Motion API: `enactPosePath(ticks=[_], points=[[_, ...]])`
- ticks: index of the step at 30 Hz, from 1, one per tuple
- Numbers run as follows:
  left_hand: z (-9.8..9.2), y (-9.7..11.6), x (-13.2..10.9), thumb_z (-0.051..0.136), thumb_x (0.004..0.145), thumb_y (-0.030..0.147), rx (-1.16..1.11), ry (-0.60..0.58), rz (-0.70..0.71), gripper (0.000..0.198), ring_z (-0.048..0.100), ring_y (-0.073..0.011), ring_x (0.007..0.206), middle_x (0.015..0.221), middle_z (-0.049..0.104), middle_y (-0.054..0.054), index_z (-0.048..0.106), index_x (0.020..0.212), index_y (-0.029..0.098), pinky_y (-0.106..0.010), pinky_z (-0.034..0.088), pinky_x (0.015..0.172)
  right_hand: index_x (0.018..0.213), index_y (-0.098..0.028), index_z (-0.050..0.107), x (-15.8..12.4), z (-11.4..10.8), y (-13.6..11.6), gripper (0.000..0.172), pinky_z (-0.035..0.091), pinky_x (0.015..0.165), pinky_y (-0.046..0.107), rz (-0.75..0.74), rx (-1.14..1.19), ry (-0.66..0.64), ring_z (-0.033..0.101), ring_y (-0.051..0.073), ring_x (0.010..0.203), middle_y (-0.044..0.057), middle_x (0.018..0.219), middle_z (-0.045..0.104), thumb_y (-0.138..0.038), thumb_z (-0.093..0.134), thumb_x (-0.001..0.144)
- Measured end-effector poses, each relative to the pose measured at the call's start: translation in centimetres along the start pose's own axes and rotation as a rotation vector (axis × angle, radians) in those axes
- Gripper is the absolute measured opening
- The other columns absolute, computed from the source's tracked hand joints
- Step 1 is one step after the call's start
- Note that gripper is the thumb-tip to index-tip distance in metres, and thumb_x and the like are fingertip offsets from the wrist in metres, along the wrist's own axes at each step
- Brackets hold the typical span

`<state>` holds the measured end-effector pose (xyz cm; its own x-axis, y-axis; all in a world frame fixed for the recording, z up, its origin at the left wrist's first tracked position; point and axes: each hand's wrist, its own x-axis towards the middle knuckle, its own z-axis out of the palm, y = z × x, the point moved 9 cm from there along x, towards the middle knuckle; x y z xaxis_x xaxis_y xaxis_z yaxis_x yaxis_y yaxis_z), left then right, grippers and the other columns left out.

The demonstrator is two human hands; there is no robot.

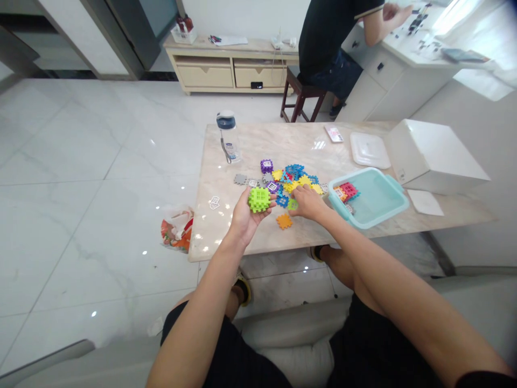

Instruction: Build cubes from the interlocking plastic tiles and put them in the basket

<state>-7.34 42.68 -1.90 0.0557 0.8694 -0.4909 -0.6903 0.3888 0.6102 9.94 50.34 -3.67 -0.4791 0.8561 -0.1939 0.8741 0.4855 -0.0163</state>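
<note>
A stack of lime-green interlocking plastic tiles rests in my left hand, its fingers curled beneath and around it. My right hand is down at the near side of a mixed tile pile, thumb and fingers about a single green tile. Yellow tiles lie partly under its fingers. Blue tiles sit behind, and an orange tile lies apart in front. Left of the pile are grey tiles and a purple stack.
At the right is a light-blue plastic bin with some red and other tiles inside. Beyond it are a white lid and a white box. A water bottle stands at the far left. Another person sits at a counter behind.
</note>
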Motion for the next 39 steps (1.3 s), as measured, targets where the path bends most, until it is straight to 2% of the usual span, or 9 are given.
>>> enactPosePath(ticks=[5,8,12,17,20,23,29,35,39], points=[[0.0,-0.1,0.3,0.043,0.114,0.044,-0.013,0.004,-0.007,0.049,0.079,-0.0214,0.074,0.101,0.084,-0.020,0.074,0.125,0.007,-0.026,0.062,0.062,0.121,-0.014,0.072,-0.8,-2.2,0.4,0.038,0.054,0.101,0.040,0.068,0.194,0.077,0.070,0.033,0.116,0.015,0.121,0.078,-0.034,0.082,0.090],[0.1,-0.4,0.5,0.041,0.114,0.042,0.012,0.009,-0.016,0.049,0.079,-0.0214,0.073,0.099,0.084,-0.019,0.074,0.123,0.007,-0.027,0.062,0.062,0.122,-0.014,0.071,-1.1,-3.0,0.4,0.039,0.053,0.102,0.039,0.076,0.271,0.120,0.071,0.031,0.116,0.014,0.123,0.078,-0.032,0.082,0.089],[0.3,-0.7,0.9,0.040,0.115,0.041,0.066,0.022,-0.006,0.050,0.078,-0.0201,0.072,0.098,0.084,-0.018,0.075,0.119,0.007,-0.026,0.060,0.061,0.125,-0.013,0.071,-1.8,-4.5,0.4,0.041,0.051,0.108,0.041,0.055,0.300,0.216,0.068,0.033,0.121,0.016,0.127,0.075,-0.029,0.082,0.089],[0.5,-1.8,1.3,0.043,0.114,0.042,0.109,0.040,-0.034,0.046,0.077,-0.0198,0.071,0.096,0.083,-0.017,0.074,0.114,0.008,-0.026,0.059,0.060,0.129,-0.015,0.070,-4.3,-8.7,-0.8,0.042,0.049,0.110,0.043,-0.048,0.418,0.419,0.064,0.033,0.122,0.014,0.126,0.073,-0.033,0.080,0.093],[0.7,-2.4,1.4,0.046,0.113,0.042,0.110,0.061,-0.040,0.041,0.073,-0.0175,0.066,0.088,0.081,-0.011,0.074,0.107,0.012,-0.026,0.059,0.059,0.126,-0.018,0.070,-5.7,-10.3,-1.9,0.038,0.050,0.107,0.043,-0.097,0.506,0.470,0.064,0.031,0.120,0.012,0.123,0.072,-0.037,0.079,0.094],[1.0,-3.1,1.4,0.048,0.112,0.038,0.101,0.069,-0.040,0.034,0.071,-0.0159,0.067,0.090,0.080,-0.006,0.074,0.107,0.016,-0.026,0.060,0.062,0.124,-0.020,0.070,-6.1,-10.0,-2.7,0.036,0.052,0.101,0.038,-0.082,0.563,0.433,0.067,0.028,0.114,0.010,0.122,0.073,-0.040,0.079,0.095],[1.9,-4.8,1.3,0.054,0.111,0.038,0.088,0.022,-0.069,0.029,0.074,-0.0173,0.078,0.099,0.081,-0.006,0.075,0.112,0.017,-0.029,0.064,0.068,0.115,-0.019,0.072,-5.6,-8.1,-2.7,0.036,0.052,0.090,0.035,0.020,0.531,0.356,0.071,0.025,0.101,0.010,0.113,0.077,-0.052,0.072,0.100],[1.7,-5.8,1.1,0.056,0.110,0.035,0.097,0.025,-0.106,0.028,0.074,-0.0192,0.071,0.094,0.081,-0.010,0.076,0.106,0.016,-0.033,0.066,0.069,0.108,-0.020,0.074,-5.1,-7.6,-2.8,0.038,0.056,0.086,0.037,0.147,0.511,0.303,0.076,0.029,0.101,0.011,0.107,0.081,-0.058,0.072,0.100],[1.7,-6.0,1.2,0.053,0.111,0.035,0.095,0.024,-0.110,0.033,0.074,-0.0200,0.068,0.088,0.081,-0.010,0.076,0.098,0.016,-0.032,0.065,0.064,0.094,-0.021,0.074,-5.2,-7.3,-3.6,0.041,0.057,0.079,0.038,0.204,0.417,0.263,0.077,0.031,0.093,0.013,0.097,0.081,-0.061,0.067,0.103]])
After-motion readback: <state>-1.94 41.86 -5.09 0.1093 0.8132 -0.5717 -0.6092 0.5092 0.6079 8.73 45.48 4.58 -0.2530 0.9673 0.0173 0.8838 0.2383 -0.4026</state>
